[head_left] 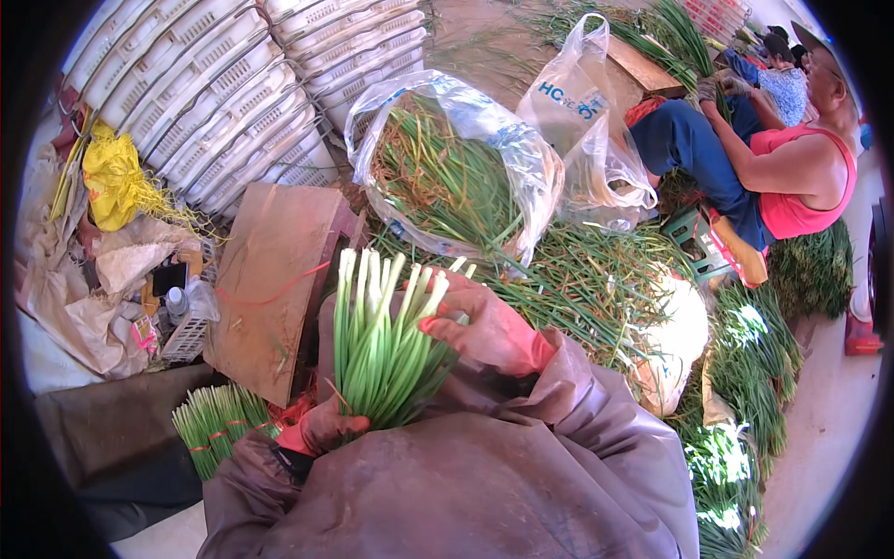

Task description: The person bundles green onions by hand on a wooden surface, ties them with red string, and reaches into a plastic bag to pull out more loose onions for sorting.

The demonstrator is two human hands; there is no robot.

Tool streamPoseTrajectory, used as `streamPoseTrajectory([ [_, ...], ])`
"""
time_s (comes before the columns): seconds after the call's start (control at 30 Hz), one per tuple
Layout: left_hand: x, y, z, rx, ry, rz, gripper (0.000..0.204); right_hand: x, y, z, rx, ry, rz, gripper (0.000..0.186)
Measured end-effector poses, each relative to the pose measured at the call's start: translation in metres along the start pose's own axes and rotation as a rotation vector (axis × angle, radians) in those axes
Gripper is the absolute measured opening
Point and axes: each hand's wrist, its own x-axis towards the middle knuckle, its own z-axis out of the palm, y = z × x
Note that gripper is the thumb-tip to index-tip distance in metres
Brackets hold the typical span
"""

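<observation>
A bunch of chives (pixel 386 345), green with pale cut ends pointing up, stands in front of my chest. My left hand (pixel 324 426), in a reddish glove, is closed around its lower left side; most of those fingers are hidden behind the stalks. From the right, my right hand (pixel 484 321), gloved too, presses curled fingers against the upper stalks, just below the white ends. A few pale tips poke out above this hand. Low on the left lie several banded chive bundles (pixel 219 424), tied with red bands.
A wooden board (pixel 270 279) leans ahead on the left, below stacked white crates (pixel 205 93). An open clear bag (pixel 447 168) holds chives, beside loose chives (pixel 587 289). More bundles (pixel 759 363) line the right, where a person in pink (pixel 801 177) sits handling chives.
</observation>
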Motion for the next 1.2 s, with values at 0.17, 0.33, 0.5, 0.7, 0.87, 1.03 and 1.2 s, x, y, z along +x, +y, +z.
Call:
streamPoseTrajectory([
  [0.17, -0.003, -0.017, -0.01, -0.191, 0.08, -0.006, 0.066, -0.014, -0.003, 0.006, 0.486, 0.051, 0.279, 0.041],
  [0.33, 0.006, 0.0, 0.013, -0.171, 0.107, 0.135, 0.063, -0.01, -0.017, 0.005, 0.575, -0.008, 0.379, 0.041],
  [0.5, -0.003, -0.023, -0.006, -0.08, 0.179, 0.053, 0.064, -0.008, -0.018, 0.011, 0.567, 0.02, 0.438, 0.036],
  [0.7, -0.004, -0.015, 0.004, -0.049, 0.224, 0.067, 0.062, -0.014, 0.009, 0.009, 0.398, 0.005, 0.255, 0.033],
  [0.87, -0.003, -0.018, 0.007, -0.073, 0.26, 0.065, 0.056, -0.012, -0.002, 0.009, 0.338, -0.026, 0.521, 0.029],
  [1.03, -0.001, 0.0, 0.025, 0.011, 0.354, -0.098, 0.064, -0.021, 0.006, 0.007, 0.647, 0.146, 0.552, 0.029],
  [1.2, -0.005, -0.001, 0.032, 0.09, 0.431, -0.054, 0.049, -0.053, 0.049, -0.094, 0.828, 0.618, 0.005, 0.019],
])
